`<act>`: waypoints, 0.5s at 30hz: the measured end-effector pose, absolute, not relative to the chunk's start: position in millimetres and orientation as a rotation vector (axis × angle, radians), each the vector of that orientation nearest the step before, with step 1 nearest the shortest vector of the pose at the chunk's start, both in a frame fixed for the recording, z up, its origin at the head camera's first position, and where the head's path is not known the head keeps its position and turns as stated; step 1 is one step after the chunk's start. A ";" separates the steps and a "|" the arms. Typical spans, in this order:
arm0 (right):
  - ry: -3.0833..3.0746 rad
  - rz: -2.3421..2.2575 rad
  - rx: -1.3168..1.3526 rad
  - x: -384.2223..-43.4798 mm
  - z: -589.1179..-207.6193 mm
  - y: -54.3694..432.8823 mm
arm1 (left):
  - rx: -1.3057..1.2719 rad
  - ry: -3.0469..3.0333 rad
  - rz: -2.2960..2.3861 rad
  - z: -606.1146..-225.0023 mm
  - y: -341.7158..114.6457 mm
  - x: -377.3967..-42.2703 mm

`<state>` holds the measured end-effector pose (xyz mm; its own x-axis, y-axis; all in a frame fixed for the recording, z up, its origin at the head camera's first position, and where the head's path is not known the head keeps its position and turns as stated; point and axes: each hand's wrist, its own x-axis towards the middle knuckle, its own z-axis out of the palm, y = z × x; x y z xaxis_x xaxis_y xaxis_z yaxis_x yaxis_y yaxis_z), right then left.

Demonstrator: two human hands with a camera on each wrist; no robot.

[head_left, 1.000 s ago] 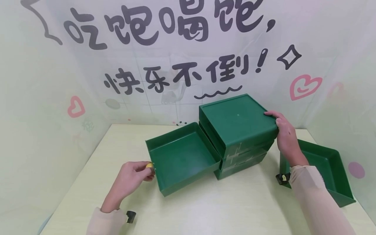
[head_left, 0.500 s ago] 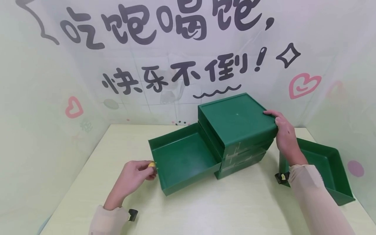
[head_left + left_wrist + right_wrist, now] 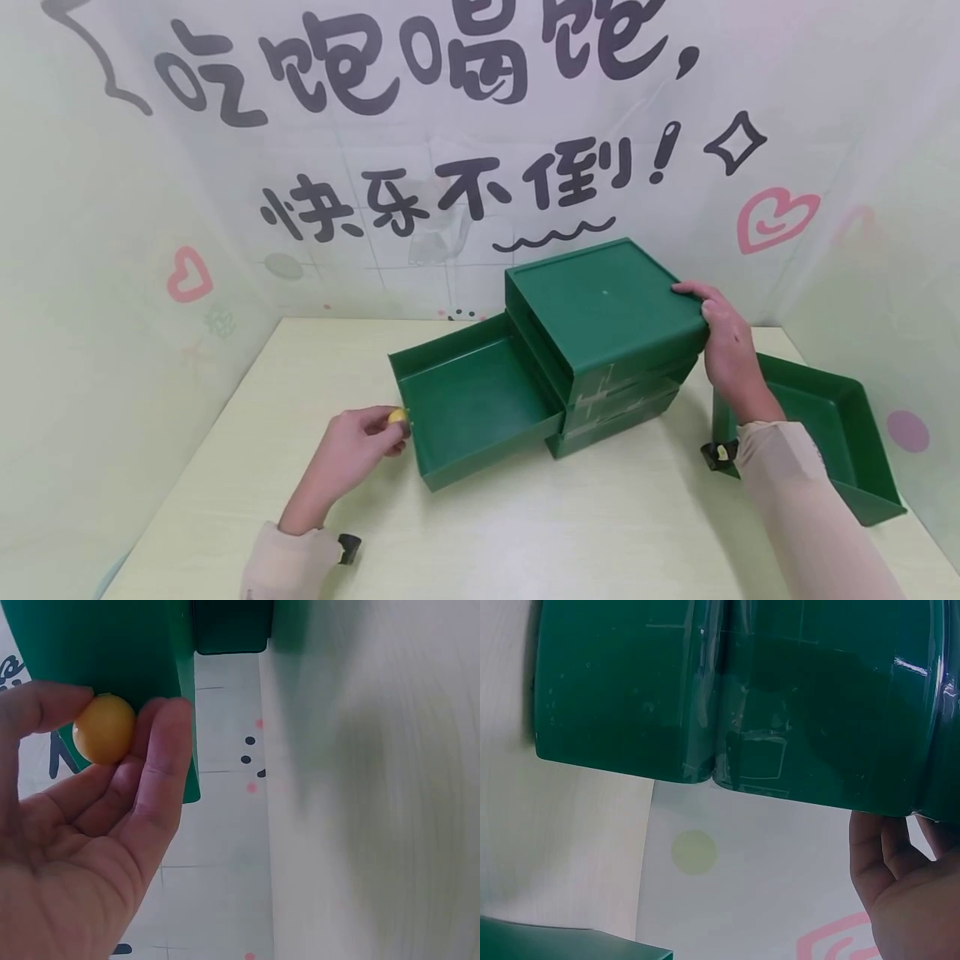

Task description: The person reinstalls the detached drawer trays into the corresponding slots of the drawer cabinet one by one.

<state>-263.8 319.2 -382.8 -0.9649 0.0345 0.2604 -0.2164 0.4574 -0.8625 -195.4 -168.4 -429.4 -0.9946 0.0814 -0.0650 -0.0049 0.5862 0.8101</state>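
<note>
My left hand pinches the round yellow knob on the front of a green drawer. That drawer sticks out leftward from a green drawer cabinet, with only its inner end inside an upper slot. Its interior shows bare green plastic. At the cabinet's right side, my right hand grips the top edge, fingertips lying on the top panel. From the right wrist view, the cabinet's stacked side walls fill the upper part, with some fingers behind the edge.
A second green drawer, pulled out of the cabinet, lies at the right of the light wooden table, partly behind my right forearm. Behind the table stands a white wall sheet with black lettering and pink hearts.
My left hand has moved to the right with the knob, and the drawer has slid further into the cabinet. The right hand and the cabinet stay in place.
</note>
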 end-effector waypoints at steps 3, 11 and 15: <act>-2.463 1.515 0.159 -263.9 -383.2 319.5 | 0.052 2.724 1.375 -429.5 -167.3 -194.2; -2.462 1.511 0.157 -263.4 -383.0 319.3 | 0.085 2.765 1.383 -433.9 -165.9 -194.7; -2.461 1.509 0.153 -263.3 -383.1 318.7 | 0.080 2.761 1.423 -434.9 -164.1 -195.4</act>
